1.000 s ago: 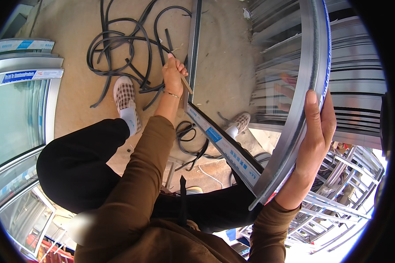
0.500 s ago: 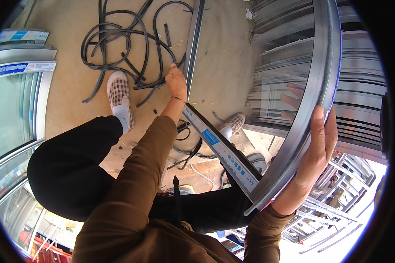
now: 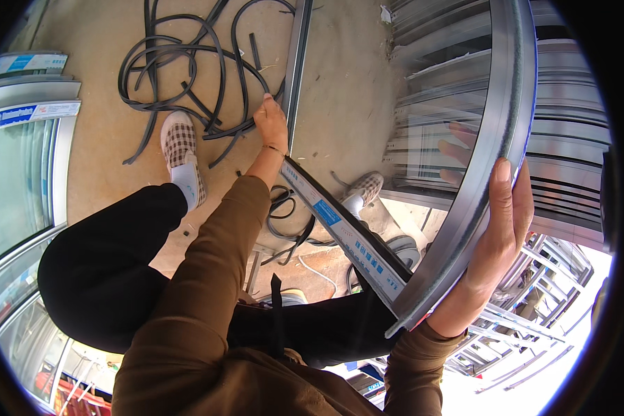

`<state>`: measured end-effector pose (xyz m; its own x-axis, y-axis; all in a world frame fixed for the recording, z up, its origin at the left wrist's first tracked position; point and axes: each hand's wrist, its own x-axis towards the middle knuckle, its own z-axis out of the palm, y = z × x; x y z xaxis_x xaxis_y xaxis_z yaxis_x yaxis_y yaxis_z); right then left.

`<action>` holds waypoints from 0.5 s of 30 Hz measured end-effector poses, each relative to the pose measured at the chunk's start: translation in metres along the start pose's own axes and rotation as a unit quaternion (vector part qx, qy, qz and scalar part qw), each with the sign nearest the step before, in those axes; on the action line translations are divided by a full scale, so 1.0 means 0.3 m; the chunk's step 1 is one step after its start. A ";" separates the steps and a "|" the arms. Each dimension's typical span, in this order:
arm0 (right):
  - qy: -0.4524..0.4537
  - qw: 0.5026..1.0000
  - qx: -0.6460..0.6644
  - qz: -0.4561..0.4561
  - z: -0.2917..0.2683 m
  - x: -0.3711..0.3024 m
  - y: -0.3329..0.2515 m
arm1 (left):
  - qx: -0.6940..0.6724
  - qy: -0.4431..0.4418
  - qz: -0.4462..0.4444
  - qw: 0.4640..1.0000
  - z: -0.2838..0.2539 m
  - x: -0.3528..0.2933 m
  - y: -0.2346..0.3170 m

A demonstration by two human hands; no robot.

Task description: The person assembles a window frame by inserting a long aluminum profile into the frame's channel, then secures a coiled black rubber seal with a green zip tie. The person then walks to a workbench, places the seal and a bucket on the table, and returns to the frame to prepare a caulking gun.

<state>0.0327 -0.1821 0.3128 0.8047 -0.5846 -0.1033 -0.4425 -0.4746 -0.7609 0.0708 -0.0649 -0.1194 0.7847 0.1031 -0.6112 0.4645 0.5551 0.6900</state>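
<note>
A glass window panel (image 3: 367,149) with a grey metal frame (image 3: 489,159) is held up before me, tilted, with the floor showing through its glass. My left hand (image 3: 272,128) is closed around the frame's left side, its fingertips partly hidden by the edge. On the right side, my right hand (image 3: 509,225) grips the frame, thumb lying on the near face; the other fingers show faintly through or reflected in the glass. Along the near side of the frame runs a printed blue-and-white protective film (image 3: 350,239).
Black rubber strips (image 3: 180,62) lie tangled on the concrete floor, close to my checkered shoe (image 3: 180,139). At left stand several framed glass panels (image 3: 21,173). Stacked metal profiles (image 3: 568,132) fill the right side, with a pile of metal frames (image 3: 534,298) nearer me.
The floor and the rubber strips sit slightly further left in the picture. My left hand and the panel's left side have shifted a little left too; both hands keep their grip.
</note>
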 end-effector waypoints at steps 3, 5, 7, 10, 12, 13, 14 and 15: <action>0.007 1.000 0.027 0.006 0.007 0.004 -0.010 | -0.036 0.039 -0.040 0.998 -0.015 0.018 -0.017; 0.019 0.998 0.052 0.000 0.011 -0.009 -0.015 | 0.009 0.070 -0.077 0.995 -0.017 0.009 -0.013; 0.016 0.998 0.054 -0.018 0.013 -0.008 -0.013 | -0.029 0.037 -0.021 0.999 0.010 0.002 0.014; -0.005 0.997 0.081 -0.015 0.001 -0.001 -0.012 | -0.011 0.048 -0.044 0.998 0.040 -0.055 0.088; -0.003 0.997 0.080 -0.017 -0.005 0.002 -0.008 | -0.041 0.016 0.010 0.999 0.055 -0.105 0.143; -0.016 0.997 0.072 -0.018 -0.015 0.005 -0.008 | -0.034 0.017 -0.024 0.999 0.057 -0.141 0.164; -0.024 0.998 0.059 -0.015 -0.027 0.006 -0.010 | -0.006 0.014 -0.053 0.998 0.074 -0.177 0.173; -0.003 0.996 0.092 -0.019 -0.018 0.004 -0.004 | 0.016 0.018 -0.056 0.998 0.105 -0.210 0.178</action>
<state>0.0321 -0.1857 0.3171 0.8226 -0.5636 -0.0753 -0.3311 -0.3672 -0.8692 0.0592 -0.0677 -0.0319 0.7129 0.0717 -0.6976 0.5610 0.5386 0.6287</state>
